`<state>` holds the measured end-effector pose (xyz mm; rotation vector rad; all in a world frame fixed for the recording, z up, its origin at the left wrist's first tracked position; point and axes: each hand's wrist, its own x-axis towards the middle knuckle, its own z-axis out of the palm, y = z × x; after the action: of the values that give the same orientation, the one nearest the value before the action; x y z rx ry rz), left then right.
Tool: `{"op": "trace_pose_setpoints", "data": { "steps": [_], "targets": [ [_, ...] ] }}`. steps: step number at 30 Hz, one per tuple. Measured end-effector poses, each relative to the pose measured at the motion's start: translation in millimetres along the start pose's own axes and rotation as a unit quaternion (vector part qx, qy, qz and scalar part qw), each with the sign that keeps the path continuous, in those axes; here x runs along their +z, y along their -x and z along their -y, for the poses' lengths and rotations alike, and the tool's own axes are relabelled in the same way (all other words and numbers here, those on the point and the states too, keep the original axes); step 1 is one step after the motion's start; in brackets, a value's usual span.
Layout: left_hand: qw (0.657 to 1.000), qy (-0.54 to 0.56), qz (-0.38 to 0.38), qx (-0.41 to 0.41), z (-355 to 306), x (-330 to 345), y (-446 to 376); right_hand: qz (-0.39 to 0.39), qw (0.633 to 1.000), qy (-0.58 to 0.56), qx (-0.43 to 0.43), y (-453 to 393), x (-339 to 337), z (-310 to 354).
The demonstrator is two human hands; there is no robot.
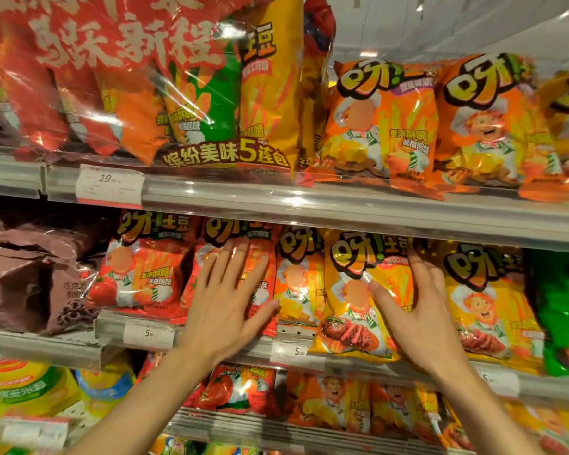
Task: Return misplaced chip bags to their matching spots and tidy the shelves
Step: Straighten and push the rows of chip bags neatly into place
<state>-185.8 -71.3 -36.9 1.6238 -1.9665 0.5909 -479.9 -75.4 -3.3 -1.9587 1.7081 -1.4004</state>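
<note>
Middle shelf, both hands on the bag row.

Left hand: flat, fingers straight and spread, palm pressed on the front of a red tomato bag, second from the left of the chip row. Grip apart, nothing clamped. Thumb reaches right to the edge of the orange bag beside it.

Right hand: on the yellow steak bag, which stands tilted, bottom edge hanging out past the shelf lip. Thumb on the bag's front; fingers go up along its right side. Cannot tell whether they wrap behind it, so grip state unclear.

Neighbours on that shelf: another red tomato bag left of the pressed one, brown chocolate snack bags far left, a second yellow steak bag right of the right hand, green bag at the right edge.

Upper shelf: large 5-pack multipack at left, orange bags at right. Price tag on its rail reads 19.

Lower shelf: more red, orange and yellow bags, partly hidden by the forearms.
</note>
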Motion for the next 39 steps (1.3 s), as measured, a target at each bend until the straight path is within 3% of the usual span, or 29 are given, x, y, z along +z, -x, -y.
{"op": "trace_pose_setpoints", "data": {
  "steps": [8, 15, 22, 28, 32, 36, 39],
  "targets": [
    [0.996, -0.08, 0.045, -0.02, 14.8, 11.8, -2.0, -0.002, 1.0, -0.003, 0.002, -1.0, -8.2, -4.7],
    [0.999, 0.002, -0.013, 0.041, -32.5, 5.4, -12.9, -0.021, 0.999, 0.043, 0.016, -13.1, -32.2, -19.9],
    [0.997, 0.017, 0.01, 0.079, -69.6, 24.7, -17.4, 0.012, 0.993, 0.108, 0.039, -23.3, -31.3, -24.4],
    [0.997, 0.02, 0.024, 0.077, -70.8, 37.8, -10.5, 0.02, 0.986, 0.164, 0.01, -24.2, -18.8, -32.5],
    [0.997, 0.033, 0.025, 0.07, -71.6, 39.4, -10.8, -0.017, 0.973, 0.218, -0.079, -14.0, -16.9, -27.5],
    [0.996, 0.043, 0.026, 0.067, -71.5, 40.9, -10.5, 0.043, 0.962, 0.245, -0.116, 1.6, -6.3, -26.2],
    [0.996, 0.047, 0.029, 0.069, -69.9, 41.6, -10.1, 0.045, 0.949, 0.282, -0.13, -0.1, -1.2, -32.6]
  ]
}}
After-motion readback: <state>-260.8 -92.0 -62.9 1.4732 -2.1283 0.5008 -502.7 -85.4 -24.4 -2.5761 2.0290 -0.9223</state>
